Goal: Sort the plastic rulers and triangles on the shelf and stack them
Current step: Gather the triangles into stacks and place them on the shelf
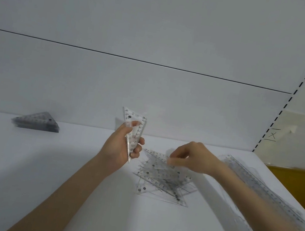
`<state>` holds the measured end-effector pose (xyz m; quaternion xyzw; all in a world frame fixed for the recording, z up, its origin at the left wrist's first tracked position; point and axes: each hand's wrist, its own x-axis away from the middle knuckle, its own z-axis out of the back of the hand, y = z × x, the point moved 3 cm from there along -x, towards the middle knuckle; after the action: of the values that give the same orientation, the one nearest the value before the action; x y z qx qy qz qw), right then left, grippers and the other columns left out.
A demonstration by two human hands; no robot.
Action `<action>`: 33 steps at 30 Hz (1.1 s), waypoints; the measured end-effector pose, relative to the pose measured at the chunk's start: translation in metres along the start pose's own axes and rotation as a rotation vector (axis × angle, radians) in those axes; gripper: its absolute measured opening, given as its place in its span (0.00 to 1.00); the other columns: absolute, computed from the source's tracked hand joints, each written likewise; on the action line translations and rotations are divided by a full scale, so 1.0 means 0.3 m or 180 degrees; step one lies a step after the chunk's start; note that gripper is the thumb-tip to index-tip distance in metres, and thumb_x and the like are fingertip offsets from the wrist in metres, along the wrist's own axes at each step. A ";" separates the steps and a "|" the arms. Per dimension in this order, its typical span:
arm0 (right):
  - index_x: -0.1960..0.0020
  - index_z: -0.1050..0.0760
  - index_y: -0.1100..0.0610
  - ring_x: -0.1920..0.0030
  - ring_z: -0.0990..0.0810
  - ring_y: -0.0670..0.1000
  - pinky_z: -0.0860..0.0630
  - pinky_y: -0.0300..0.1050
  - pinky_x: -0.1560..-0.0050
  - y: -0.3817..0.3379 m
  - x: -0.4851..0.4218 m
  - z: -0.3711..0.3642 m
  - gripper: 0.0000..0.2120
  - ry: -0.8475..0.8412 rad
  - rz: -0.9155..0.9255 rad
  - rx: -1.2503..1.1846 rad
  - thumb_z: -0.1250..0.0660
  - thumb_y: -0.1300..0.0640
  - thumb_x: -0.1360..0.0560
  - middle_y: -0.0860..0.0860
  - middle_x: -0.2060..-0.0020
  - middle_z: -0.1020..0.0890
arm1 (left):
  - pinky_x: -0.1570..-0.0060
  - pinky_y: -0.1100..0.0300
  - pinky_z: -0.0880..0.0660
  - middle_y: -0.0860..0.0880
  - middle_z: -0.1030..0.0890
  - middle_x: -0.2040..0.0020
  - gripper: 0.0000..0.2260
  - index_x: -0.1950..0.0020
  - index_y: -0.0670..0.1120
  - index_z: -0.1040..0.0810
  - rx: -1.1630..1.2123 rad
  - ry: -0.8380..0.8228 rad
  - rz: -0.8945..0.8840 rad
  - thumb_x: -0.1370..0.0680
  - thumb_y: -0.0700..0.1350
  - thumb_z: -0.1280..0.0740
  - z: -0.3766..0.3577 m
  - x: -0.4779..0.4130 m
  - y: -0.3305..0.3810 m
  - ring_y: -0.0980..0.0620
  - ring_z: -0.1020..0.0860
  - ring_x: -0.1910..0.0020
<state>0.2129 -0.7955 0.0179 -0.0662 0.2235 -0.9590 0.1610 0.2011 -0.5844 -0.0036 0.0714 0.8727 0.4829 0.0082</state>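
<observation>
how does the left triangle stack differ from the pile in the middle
The left stack is squared up and dark-looking; the middle pile is splayed and clear. No hand is near the stack; the right hand reaches over the pile. Both lie on the white shelf.

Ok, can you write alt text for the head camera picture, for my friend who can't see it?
A person's left hand holds up clear triangles while the right hand reaches into a messy pile of more on a white shelf. A neat stack sits far left and long rulers lie along the right.
</observation>
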 end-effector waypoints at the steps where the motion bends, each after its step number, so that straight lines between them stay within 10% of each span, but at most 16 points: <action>1: 0.49 0.17 0.51 0.54 0.20 0.44 0.23 0.42 0.47 -0.003 0.006 -0.020 0.17 -0.0021 0.0009 0.0053 0.28 0.40 0.30 0.45 0.53 0.16 | 0.77 0.65 0.37 0.42 0.25 0.68 0.09 0.47 0.49 0.27 -0.0006 -0.0001 -0.0006 0.19 0.46 0.46 0.000 0.000 -0.001 0.50 0.32 0.77; 5: 0.39 0.22 0.50 0.41 0.24 0.48 0.26 0.47 0.43 -0.026 0.011 -0.066 0.25 0.0028 0.0157 0.0658 0.31 0.37 0.30 0.47 0.40 0.21 | 0.77 0.65 0.38 0.42 0.25 0.67 0.09 0.47 0.49 0.27 -0.0049 0.0048 -0.0011 0.18 0.46 0.46 0.003 0.000 -0.002 0.51 0.31 0.77; 14: 0.51 0.16 0.46 0.49 0.22 0.49 0.27 0.43 0.58 -0.092 0.058 -0.022 0.08 0.0721 0.0892 0.1394 0.34 0.50 0.26 0.42 0.50 0.17 | 0.77 0.66 0.37 0.42 0.26 0.65 0.09 0.47 0.49 0.27 0.0034 0.0178 -0.0053 0.18 0.47 0.46 0.020 -0.004 0.018 0.51 0.31 0.76; 20: 0.59 0.15 0.52 0.77 0.33 0.44 0.36 0.34 0.70 -0.084 0.089 0.137 0.05 0.1427 0.0701 -0.0553 0.29 0.54 0.26 0.45 0.80 0.29 | 0.77 0.65 0.36 0.42 0.24 0.67 0.09 0.45 0.49 0.27 0.0176 0.0224 -0.0080 0.19 0.48 0.45 0.034 -0.007 0.032 0.50 0.31 0.76; 27: 0.51 0.18 0.66 0.63 0.24 0.52 0.25 0.42 0.66 -0.129 0.083 0.154 0.07 0.0556 0.1027 -0.2848 0.35 0.65 0.24 0.59 0.62 0.18 | 0.76 0.64 0.37 0.41 0.25 0.66 0.10 0.47 0.47 0.26 0.0212 -0.0026 0.0296 0.21 0.48 0.44 -0.015 0.024 0.009 0.50 0.32 0.75; 33: 0.42 0.26 0.61 0.60 0.20 0.56 0.24 0.42 0.62 -0.194 0.009 0.113 0.15 0.0618 0.0957 -0.2719 0.33 0.71 0.27 0.52 0.69 0.18 | 0.74 0.63 0.36 0.43 0.24 0.67 0.10 0.48 0.47 0.25 0.0226 -0.0283 0.0539 0.24 0.49 0.41 -0.068 0.051 -0.016 0.49 0.31 0.73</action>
<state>0.2008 -0.7608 0.0745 -0.0034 0.6198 -0.7488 0.2349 0.1838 -0.6019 0.0041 0.1665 0.8789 0.4470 0.0036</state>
